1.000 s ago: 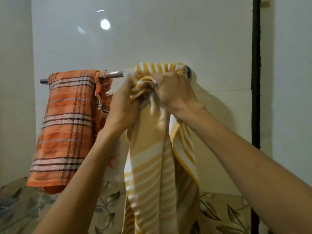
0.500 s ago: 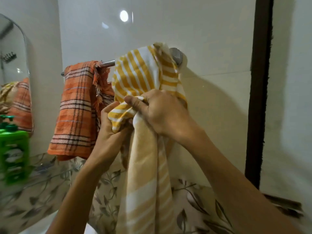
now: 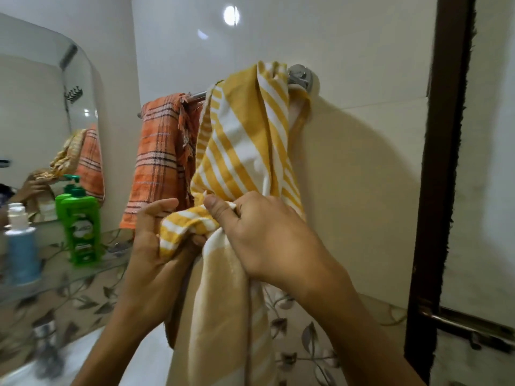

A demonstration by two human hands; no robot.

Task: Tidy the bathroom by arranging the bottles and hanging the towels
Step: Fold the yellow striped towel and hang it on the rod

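We are pinching a bunched fold of the yellow striped towel in the curled fingers of our right hand, thumb pressing on top, while our left hand is cupping the same fold from below, its fingers bent round the cloth. A second ago both hands were working close under the rail; now they are sitting well below it, and the striped front is lying spread over the rail's right end, against the bracket. We are judging that the towel is hanging securely and we are only drawing it straight. The orange checked towel is hanging over the rail's left end, touching the yellow one. On the glass shelf at the left, under the mirror, a green bottle and a blue bottle are standing upright, well apart. So the towels are looking nearly finished.
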